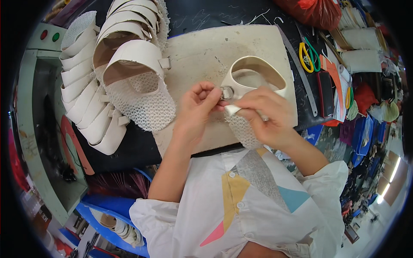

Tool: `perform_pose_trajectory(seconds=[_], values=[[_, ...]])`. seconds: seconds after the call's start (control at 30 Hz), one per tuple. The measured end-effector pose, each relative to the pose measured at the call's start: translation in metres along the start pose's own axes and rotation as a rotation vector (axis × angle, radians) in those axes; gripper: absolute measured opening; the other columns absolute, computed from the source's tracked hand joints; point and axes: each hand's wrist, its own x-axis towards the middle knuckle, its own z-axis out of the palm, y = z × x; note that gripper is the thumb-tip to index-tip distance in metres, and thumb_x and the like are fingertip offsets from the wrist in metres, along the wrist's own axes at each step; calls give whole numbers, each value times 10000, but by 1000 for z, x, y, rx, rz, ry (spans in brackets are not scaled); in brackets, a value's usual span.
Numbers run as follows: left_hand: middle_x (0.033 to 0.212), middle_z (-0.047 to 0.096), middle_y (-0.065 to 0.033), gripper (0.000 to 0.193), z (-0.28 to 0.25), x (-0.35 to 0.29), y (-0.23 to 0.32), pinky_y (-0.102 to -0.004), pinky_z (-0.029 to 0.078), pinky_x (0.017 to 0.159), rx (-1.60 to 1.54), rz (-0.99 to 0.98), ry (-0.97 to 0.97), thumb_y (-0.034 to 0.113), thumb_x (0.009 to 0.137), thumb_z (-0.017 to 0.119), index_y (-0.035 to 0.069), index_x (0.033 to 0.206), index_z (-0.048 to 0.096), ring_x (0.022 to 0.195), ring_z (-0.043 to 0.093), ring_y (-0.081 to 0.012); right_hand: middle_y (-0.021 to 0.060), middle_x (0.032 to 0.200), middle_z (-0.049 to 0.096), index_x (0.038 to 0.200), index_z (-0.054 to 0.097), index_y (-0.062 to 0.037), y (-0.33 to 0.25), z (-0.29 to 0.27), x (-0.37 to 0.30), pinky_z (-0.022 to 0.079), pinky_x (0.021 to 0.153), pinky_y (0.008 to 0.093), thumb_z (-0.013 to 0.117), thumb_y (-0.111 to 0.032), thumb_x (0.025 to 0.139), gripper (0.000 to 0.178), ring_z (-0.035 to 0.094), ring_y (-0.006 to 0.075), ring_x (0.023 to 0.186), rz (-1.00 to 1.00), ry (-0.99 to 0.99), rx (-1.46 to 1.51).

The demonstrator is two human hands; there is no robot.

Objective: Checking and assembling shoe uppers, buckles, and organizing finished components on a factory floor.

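A cream shoe upper (236,84) with a woven mesh part (245,130) is held over the pale board in front of me. A metal buckle (227,92) sits on its left side. My left hand (194,107) is closed, thumb and fingers pinching at the strap right beside the buckle. The folded white end of the strap (232,110) is pinched between the thumb and fingers of my right hand (272,117), which partly hides the upper. The fingertips of both hands nearly meet below the buckle.
Left of the board (193,47) stand nested rows of finished-looking cream uppers (135,53). On the right lie a metal ruler (301,75), yellow-handled scissors (306,58), green-handled scissors (316,56) and a dark phone-like case (325,92). A red plastic bag (312,13) sits at the far right.
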Motion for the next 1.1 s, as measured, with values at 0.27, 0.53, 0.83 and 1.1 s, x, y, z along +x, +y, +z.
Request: perform_pose_trajectory(seconds=[0.27,0.53,0.83,1.1], values=[[894,648,-118,193,0,-31,24,-233,565,661,-112,-81,-211,38,861,605,-42,1036,600,753,662,-161,28,796,589,820,683,-73,1,-22,-3,408,618,280,708,37,568,275,510,196,724,-166,-15,-296],[897,653,-141,215,11,-42,33,-242,574,675,-177,-176,-265,17,845,614,-61,1045,594,756,671,-184,37,746,595,856,687,-44,-10,-7,0,435,597,284,717,23,608,259,532,200,697,-177,74,-40],[898,656,-133,155,40,-56,16,-276,578,682,150,218,78,-12,850,592,-62,994,616,748,659,-164,103,901,631,988,654,-8,-31,-17,7,476,697,332,688,23,654,337,575,246,850,-136,-68,-321],[897,652,-127,212,58,-54,2,-241,548,710,176,315,98,-17,829,634,-83,1028,610,778,641,-140,95,797,607,913,605,18,-28,-11,-13,480,552,282,663,4,700,221,599,224,663,-115,96,-445]])
